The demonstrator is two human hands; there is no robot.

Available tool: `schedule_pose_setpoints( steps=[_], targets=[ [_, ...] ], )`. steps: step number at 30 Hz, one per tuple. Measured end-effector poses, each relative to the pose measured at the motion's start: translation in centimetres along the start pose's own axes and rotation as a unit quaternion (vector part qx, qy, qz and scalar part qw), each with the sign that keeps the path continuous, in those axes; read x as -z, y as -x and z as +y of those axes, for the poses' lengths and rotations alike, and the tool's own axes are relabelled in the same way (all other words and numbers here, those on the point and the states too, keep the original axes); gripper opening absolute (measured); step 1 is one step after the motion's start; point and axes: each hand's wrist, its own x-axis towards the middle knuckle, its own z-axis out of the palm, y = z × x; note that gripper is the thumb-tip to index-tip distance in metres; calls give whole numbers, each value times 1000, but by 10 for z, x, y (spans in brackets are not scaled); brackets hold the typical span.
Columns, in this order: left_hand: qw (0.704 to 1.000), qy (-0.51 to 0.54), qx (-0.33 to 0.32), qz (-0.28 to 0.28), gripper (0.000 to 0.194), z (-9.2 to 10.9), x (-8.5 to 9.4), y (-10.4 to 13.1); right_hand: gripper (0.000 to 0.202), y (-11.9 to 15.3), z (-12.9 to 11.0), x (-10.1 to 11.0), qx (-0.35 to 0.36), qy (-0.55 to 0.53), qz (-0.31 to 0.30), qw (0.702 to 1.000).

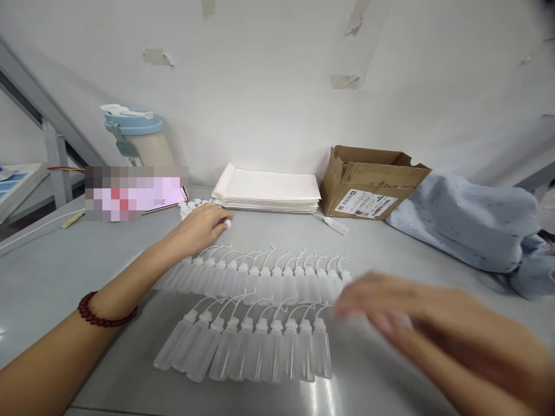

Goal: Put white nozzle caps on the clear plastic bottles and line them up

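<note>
My left hand (206,227) reaches over the far left of the bottles, beside a small pile of white caps (189,206). Its thumb and fingers close on one small white cap (228,223). Two rows of translucent squeeze bottles with thin curved white strands at their tops lie on the grey table: a back row (264,283) and a front row (255,349). Smeared by motion, my right hand (390,303) hovers at the right end of the rows. Something whitish shows faintly at its palm, too blurred to name.
A stack of white envelopes (269,188) and an open cardboard box (373,185) stand by the wall. One loose bottle (336,225) lies before the box. Blue-grey fabric (468,219) is at right; a lit phone (160,196) and a blue-lidded tumbler (139,136) are at left.
</note>
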Motion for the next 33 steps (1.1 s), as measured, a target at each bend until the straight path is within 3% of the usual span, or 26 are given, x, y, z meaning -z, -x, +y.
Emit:
schedule_pose_setpoints(
  steps=[2,4,7,10,13,18,25,29,33],
  targets=[
    [1000,-6,-15,2,37,-1,-1,0,19,-57,-12,5,-107,168,37,979],
    [999,-10,-30,4,35,-1,-3,1,21,-89,-10,10,-177,261,10,949],
    [999,-5,-38,18,32,1,-5,2,32,-97,3,20,-296,237,-109,919],
    [999,6,-39,36,33,6,-3,6,54,-89,8,24,-324,185,-190,908],
    [998,18,-44,49,35,13,1,9,67,-87,7,21,-356,183,-221,890],
    [997,24,-60,46,34,19,3,12,74,-91,6,16,-383,169,-236,877],
    [997,41,-50,37,37,21,1,13,52,-89,12,13,-354,197,-218,888],
    [995,61,-55,62,32,28,4,16,53,-91,12,17,-340,210,-162,902],
    [983,160,-27,82,30,50,13,24,50,-96,6,15,-301,138,-57,942]
  ],
)
